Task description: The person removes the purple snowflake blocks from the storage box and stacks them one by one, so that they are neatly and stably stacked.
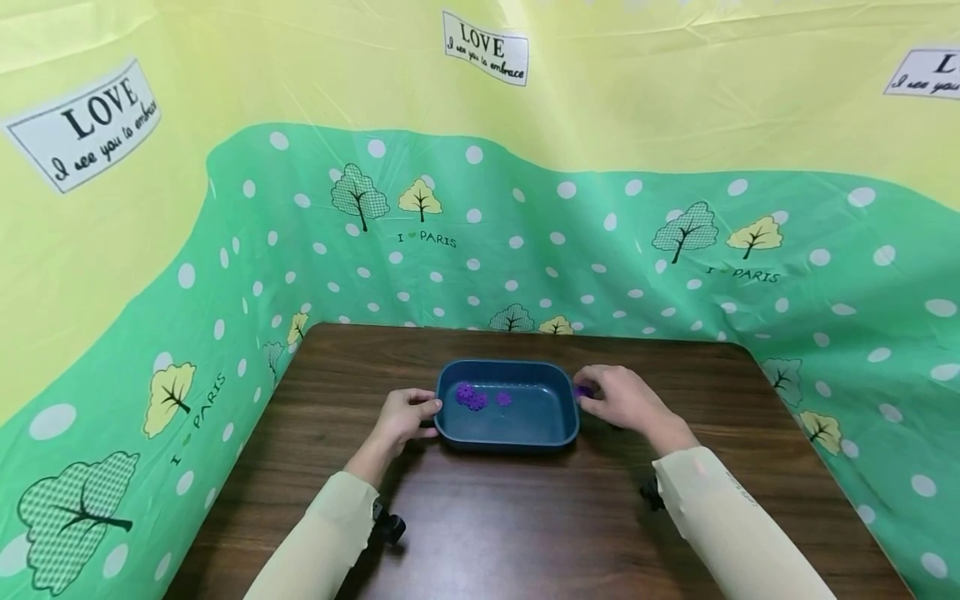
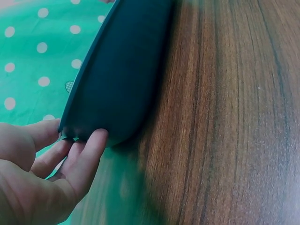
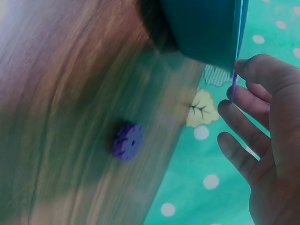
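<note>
A dark blue rectangular tray (image 1: 504, 433) with raised walls rests on the table. My left hand (image 1: 405, 419) holds its left end; in the left wrist view the fingers touch the tray's rim and outer wall (image 2: 119, 70). At the opposite end, my right hand (image 1: 618, 398) pinches a thin purple disc (image 3: 233, 86) between thumb and forefinger, right by the rim. Inside the tray, several purple notched discs (image 1: 477, 402) lie toward the left, with a separate purple disc (image 1: 504, 399) near the middle. A short stack of purple discs (image 3: 127, 142) sits on the table beside the right hand.
The brown wood-grain table (image 1: 495, 517) extends around the tray. Behind and beside it hangs a green and yellow printed cloth (image 1: 480, 250). Black wrist devices (image 1: 390, 527) show below both sleeves.
</note>
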The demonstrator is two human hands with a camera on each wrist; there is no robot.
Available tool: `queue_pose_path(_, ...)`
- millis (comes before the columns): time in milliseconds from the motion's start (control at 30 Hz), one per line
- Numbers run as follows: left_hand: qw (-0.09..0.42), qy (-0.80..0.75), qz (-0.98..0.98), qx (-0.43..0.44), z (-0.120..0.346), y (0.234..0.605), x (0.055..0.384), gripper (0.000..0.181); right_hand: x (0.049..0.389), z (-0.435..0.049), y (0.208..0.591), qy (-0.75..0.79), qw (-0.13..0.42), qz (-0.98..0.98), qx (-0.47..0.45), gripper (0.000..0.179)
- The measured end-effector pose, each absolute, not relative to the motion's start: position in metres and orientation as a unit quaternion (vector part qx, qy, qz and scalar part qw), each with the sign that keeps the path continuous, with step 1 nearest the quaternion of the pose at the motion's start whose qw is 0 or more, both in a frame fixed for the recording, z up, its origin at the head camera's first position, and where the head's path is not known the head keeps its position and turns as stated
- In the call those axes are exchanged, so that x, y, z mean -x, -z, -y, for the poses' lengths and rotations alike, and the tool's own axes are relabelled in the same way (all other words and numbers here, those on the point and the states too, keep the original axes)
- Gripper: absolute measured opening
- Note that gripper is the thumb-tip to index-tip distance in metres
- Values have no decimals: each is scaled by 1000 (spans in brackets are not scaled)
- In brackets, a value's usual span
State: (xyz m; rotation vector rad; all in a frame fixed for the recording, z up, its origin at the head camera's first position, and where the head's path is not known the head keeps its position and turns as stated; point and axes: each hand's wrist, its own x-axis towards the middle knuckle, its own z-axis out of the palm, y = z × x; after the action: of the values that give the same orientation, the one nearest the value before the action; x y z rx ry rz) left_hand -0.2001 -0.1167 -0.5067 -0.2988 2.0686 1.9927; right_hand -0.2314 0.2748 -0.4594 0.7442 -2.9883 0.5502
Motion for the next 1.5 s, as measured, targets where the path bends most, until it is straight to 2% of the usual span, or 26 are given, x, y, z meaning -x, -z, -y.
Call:
queue_pose_path(300,122,-685,-711,100,116,508,200,33,227,-306,469,-173,25,959,-222,21)
queue_pose_path(733,121,-688,-708,104,116,507,201,33,224,-341,486,-164,-17,972,-168,23)
queue_pose_path(1500,126,-688,-707,106,117,507,200,34,222,-341,505,-157,-46,976,-142,22)
